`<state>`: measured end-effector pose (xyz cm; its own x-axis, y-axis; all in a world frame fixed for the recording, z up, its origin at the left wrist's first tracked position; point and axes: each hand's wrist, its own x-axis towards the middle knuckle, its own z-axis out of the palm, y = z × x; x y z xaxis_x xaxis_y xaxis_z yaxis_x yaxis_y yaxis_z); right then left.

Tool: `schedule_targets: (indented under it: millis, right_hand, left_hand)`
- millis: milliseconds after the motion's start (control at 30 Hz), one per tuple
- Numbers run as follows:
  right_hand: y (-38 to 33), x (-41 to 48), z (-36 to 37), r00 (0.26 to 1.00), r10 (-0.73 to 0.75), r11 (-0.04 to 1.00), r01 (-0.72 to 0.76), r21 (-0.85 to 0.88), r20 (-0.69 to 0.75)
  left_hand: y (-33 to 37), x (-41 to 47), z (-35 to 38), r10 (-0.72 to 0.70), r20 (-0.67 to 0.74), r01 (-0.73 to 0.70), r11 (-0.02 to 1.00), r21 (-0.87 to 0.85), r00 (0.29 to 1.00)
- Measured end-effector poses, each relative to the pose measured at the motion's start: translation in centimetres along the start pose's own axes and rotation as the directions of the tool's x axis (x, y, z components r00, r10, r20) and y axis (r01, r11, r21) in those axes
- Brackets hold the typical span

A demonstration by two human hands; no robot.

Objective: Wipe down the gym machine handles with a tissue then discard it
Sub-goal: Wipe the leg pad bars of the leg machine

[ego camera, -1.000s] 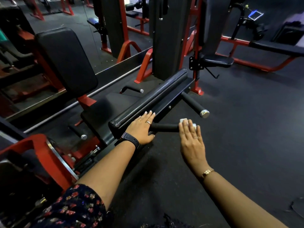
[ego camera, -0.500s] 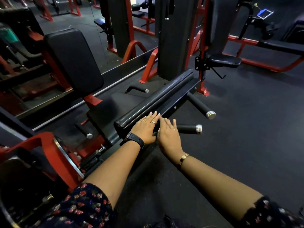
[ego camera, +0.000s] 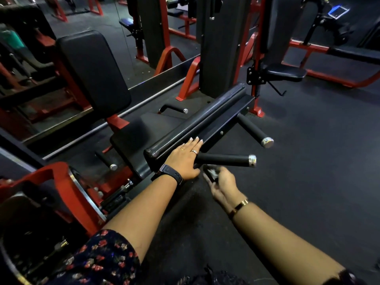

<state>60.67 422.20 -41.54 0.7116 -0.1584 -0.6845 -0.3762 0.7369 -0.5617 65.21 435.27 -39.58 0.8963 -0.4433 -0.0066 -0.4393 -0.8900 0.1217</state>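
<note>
1. Black padding under the palm: bracing the left hand (ego camera: pixel 185 158) flat on the near end of the padded bar (ego camera: pixel 205 122), fingers straight and close together, thumb spread toward the near side.
2. Having swept the near handle (ego camera: pixel 226 160) from chrome cap back to base within the last second, now drawing the right hand (ego camera: pixel 223 183) off it, down and toward the near side, clear of the foam.
3. Carrying the tissue (ego camera: pixel 212 173) along in that hand, showing as a pale crumpled patch with the fingers (ego camera: pixel 207 178) curled round it; not making out the exact grip through the motion blur.
4. Leaving that handle bare from end to end, and reading this as the wipe of one handle finishing rather than a pause mid-stroke.
5. Probably still needing attention: the far handle (ego camera: pixel 255 130) sticking out to the right of the same bar, a short handle (ego camera: pixel 174 109) on the far left beside the seat (ego camera: pixel 139 136), and another (ego camera: pixel 106 161) on the near left. Not being able to judge any of them wiped or unwiped.
6. Expecting next a reach with the tissue to the far handle, likely keeping the left hand down as a brace.
7. Putting the discard last; not seeing any bin in view, so possibly needing to turn away from the machine for it.
</note>
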Motion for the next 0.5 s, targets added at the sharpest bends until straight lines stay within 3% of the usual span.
schedule_targets:
  millis: [233, 400, 500]
  right_hand:
    - [-0.3, 0.5, 1.8, 0.993, 0.088, 0.996, -0.087, -0.027, 0.073]
    - [-1.5, 0.9, -1.3, 0.995, -0.014, 0.967, -0.013, 0.256, 0.104]
    - [-1.9, 1.2, -2.5, 0.993, -0.038, 0.943, -0.001, 0.334, 0.110]
  left_hand:
    - [0.1, 0.0, -0.2, -0.008, 0.008, 0.008, 1.000, -0.019, 1.000]
    - [0.1, 0.0, -0.2, -0.014, 0.010, 0.014, 1.000, -0.022, 1.000]
    - [0.1, 0.0, -0.2, -0.020, 0.006, 0.020, 1.000, -0.020, 1.000]
